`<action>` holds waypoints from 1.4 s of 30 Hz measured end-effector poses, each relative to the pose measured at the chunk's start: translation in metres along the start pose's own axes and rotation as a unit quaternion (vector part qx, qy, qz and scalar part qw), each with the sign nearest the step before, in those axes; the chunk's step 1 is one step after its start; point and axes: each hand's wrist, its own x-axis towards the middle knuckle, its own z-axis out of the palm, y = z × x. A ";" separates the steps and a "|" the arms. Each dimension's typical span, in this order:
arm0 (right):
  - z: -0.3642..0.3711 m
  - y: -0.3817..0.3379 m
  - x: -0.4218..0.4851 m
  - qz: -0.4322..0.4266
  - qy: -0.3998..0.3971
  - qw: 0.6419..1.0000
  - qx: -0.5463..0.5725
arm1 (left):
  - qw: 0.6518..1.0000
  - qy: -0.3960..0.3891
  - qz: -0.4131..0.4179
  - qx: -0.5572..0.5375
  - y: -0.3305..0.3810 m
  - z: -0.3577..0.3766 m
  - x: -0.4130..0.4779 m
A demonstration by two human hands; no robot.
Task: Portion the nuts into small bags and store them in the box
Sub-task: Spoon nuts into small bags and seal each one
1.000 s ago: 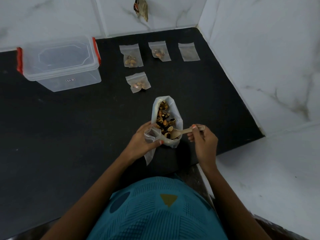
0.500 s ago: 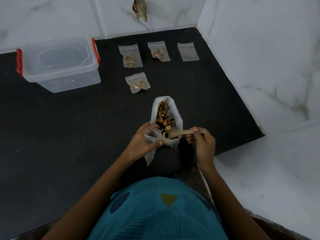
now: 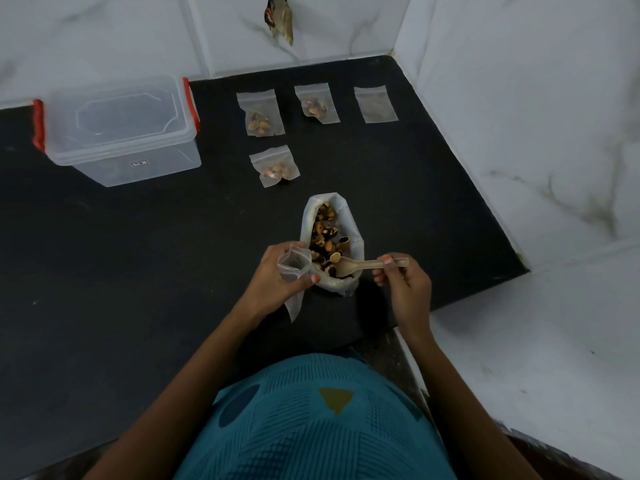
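A large open bag of mixed nuts (image 3: 331, 233) stands on the black counter (image 3: 138, 271) near its front edge. My left hand (image 3: 277, 278) grips a small clear zip bag (image 3: 293, 265) with its mouth held open beside the big bag. My right hand (image 3: 403, 278) pinches the handle of a pale spoon (image 3: 360, 265), whose bowl lies among the nuts. Three small bags with nuts lie farther back: one (image 3: 261, 114), a second (image 3: 316, 105) and a third (image 3: 275, 166). An empty small bag (image 3: 375, 105) lies at the back right. The clear box (image 3: 117, 128) with red latches stands at the back left, its lid on.
White marble walls (image 3: 519, 98) close the counter at the back and right. The counter's right front corner (image 3: 519, 265) drops to a lower white surface. A small object (image 3: 280, 19) hangs on the back wall. My teal garment (image 3: 311, 420) fills the bottom centre.
The spoon bowl has dipped deeper into the nuts and my right hand has shifted slightly. My left hand keeps holding the small bag open.
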 end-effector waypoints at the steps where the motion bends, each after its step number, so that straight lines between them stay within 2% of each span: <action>1: 0.002 0.000 -0.001 -0.022 -0.018 0.999 -0.021 | 1.000 -0.004 -0.003 -0.004 0.000 0.002 0.000; 4: 0.006 0.002 -0.003 -0.024 -0.031 0.999 -0.033 | 1.000 -0.017 -0.005 -0.003 -0.001 0.006 0.000; 10: 0.006 0.003 0.004 0.138 0.059 0.986 0.069 | 1.000 -0.018 0.001 -0.010 -0.002 0.006 0.001; 15: 0.004 0.001 0.010 0.187 0.089 0.969 0.134 | 1.000 -0.021 -0.001 -0.009 -0.001 0.005 0.000; 18: 0.003 -0.002 0.008 0.146 0.074 0.982 0.094 | 1.000 -0.025 0.001 -0.011 -0.001 0.005 0.000; 21: -0.001 -0.002 0.003 -0.008 0.008 0.999 -0.034 | 1.000 -0.028 0.008 -0.009 -0.001 0.004 -0.001; 23: -0.005 0.000 0.003 -0.102 -0.045 0.988 -0.106 | 0.999 -0.028 0.013 -0.009 -0.001 0.003 -0.001; 25: -0.005 0.002 0.004 -0.144 -0.065 0.979 -0.125 | 0.999 -0.029 0.017 -0.007 -0.001 0.004 -0.001; 27: -0.002 0.002 0.004 -0.118 -0.053 0.986 -0.103 | 0.999 -0.033 0.018 -0.007 -0.001 0.005 -0.001; 30: 0.004 0.000 0.001 -0.028 -0.025 0.999 -0.037 | 0.999 -0.038 0.017 -0.003 -0.001 0.007 0.000; 35: 0.008 0.002 0.000 0.083 0.037 0.995 0.043 | 0.999 -0.042 0.015 0.009 -0.001 0.006 0.001; 42: 0.014 -0.001 -0.005 0.043 0.000 0.998 0.041 | 0.999 -0.048 0.003 -0.013 -0.001 0.007 -0.001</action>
